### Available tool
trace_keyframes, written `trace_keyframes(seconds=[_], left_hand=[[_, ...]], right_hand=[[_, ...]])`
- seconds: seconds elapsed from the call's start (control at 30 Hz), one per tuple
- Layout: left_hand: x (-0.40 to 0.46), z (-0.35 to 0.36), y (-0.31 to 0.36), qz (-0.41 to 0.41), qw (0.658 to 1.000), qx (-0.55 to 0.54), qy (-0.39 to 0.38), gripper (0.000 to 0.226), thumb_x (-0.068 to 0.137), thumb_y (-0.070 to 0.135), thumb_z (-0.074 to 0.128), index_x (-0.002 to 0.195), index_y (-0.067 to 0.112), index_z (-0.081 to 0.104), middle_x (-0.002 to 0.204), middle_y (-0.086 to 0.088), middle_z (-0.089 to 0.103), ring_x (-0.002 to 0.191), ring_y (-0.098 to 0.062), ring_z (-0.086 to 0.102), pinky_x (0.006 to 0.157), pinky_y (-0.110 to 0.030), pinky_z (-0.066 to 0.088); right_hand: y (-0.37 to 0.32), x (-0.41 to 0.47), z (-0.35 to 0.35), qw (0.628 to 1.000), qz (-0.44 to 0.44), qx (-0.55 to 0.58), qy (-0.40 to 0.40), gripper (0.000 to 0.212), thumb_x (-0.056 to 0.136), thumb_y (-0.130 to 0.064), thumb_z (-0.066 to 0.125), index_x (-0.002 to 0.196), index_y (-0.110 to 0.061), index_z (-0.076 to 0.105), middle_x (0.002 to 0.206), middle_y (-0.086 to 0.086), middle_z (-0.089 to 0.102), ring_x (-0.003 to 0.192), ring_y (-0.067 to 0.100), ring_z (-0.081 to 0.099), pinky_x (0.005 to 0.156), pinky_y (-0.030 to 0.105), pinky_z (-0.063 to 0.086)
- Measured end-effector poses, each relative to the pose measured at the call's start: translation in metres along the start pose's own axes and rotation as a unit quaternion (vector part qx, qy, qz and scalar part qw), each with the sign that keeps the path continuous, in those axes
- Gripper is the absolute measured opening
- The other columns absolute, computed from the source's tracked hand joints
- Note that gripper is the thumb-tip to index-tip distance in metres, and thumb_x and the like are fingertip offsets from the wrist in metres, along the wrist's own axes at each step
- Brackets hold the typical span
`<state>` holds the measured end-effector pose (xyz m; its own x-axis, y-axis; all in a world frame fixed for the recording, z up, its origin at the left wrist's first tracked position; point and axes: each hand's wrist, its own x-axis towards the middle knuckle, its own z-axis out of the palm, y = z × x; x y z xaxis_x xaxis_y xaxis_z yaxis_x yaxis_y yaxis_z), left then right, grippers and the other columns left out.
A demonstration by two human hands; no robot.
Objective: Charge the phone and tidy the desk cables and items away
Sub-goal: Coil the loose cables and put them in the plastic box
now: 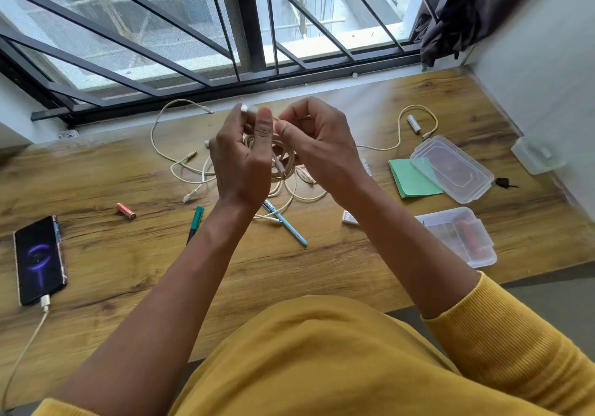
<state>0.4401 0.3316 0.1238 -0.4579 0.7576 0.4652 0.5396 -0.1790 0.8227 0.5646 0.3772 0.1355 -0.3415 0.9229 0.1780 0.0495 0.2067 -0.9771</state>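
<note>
Surface: wooden surface (pixel 289 274) runs under a barred window (pixel 193 29); I see its near edge at my lap and its right edge against the wall.
Left hand: my left hand (pixel 240 161) is raised above the middle, fingers curled round a coil of cream cable (pixel 280 158), a white plug end poking out above the fingertips.
Right hand: my right hand (pixel 317 145) is just beside it, thumb and fingers pinching the same cable.
Loose cables: more cream cables (pixel 180 161) sprawl beneath the hands toward the window sill; another cable (pixel 401 132) loops to the right.
Phone: phone (pixel 38 259) lies near the left edge, screen lit, a charging lead (pixel 29 341) plugged into its near end and trailing off the near edge.
Right side: clear lid (pixel 450 167) overlaps green paper (pixel 409 180); a clear box (pixel 463 238) sits near the near edge.
Open room: bare wood between the phone and my forearms; a red battery (pixel 126 211), green pen (pixel 195 224) and blue pen (pixel 285 227) lie closer to the middle.
</note>
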Motion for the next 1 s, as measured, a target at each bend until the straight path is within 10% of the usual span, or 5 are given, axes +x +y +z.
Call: trace_keyframes(seconds=[0.47, 1.0], left_hand=[[0.001, 0.002, 0.0, 0.05, 0.997, 0.009, 0.057, 0.008, 0.106, 0.003, 0.051, 0.1, 0.0, 0.057, 0.076, 0.003, 0.052, 0.066, -0.005, 0.05, 0.059, -0.029, 0.041], [0.006, 0.003, 0.006, 0.051, 0.994, -0.08, 0.056, 0.008, 0.108, 0.002, 0.048, 0.109, 0.005, 0.055, 0.077, 0.015, 0.055, 0.056, -0.013, 0.051, 0.052, -0.034, 0.039]], right_hand=[[-0.013, -0.008, -0.004, 0.949, 0.201, 0.236, 0.049, 0.018, 0.096, 0.005, 0.062, 0.11, -0.005, 0.054, 0.087, 0.016, 0.076, 0.082, 0.036, 0.077, 0.073, 0.046, 0.066], [-0.011, -0.008, -0.003, 0.939, 0.281, 0.2, 0.001, 0.01, 0.097, 0.001, 0.061, 0.106, -0.002, 0.062, 0.101, 0.03, 0.075, 0.067, 0.028, 0.075, 0.062, 0.04, 0.064]])
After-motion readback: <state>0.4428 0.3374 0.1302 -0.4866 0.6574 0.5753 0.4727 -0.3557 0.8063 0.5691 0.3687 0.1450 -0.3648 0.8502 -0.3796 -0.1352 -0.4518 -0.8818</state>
